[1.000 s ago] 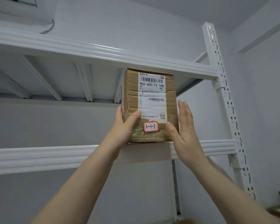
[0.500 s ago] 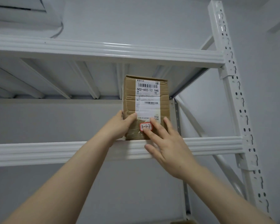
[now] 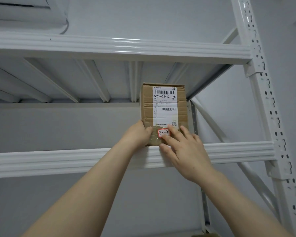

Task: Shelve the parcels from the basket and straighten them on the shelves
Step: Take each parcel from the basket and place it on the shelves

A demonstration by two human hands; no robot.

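Observation:
A brown cardboard parcel point(image 3: 163, 106) stands upright on a white metal shelf point(image 3: 58, 159), near its right end. It carries a white shipping label and a red-edged sticker reading 3-1-7. My left hand point(image 3: 138, 134) holds the parcel's lower left corner, thumb on the front face. My right hand point(image 3: 183, 147) lies against the lower front, straight fingers touching around the sticker. The basket is out of view.
A second white shelf point(image 3: 109, 47) runs above the parcel, its ribbed underside close over the box top. A perforated white upright point(image 3: 263, 100) stands at the right. Grey wall lies behind. The shelf left of the parcel shows no other boxes from this angle.
The parcel has gone from being held at the shelf edge to standing further back on the shelf. My right hand moved from its right side to its front face.

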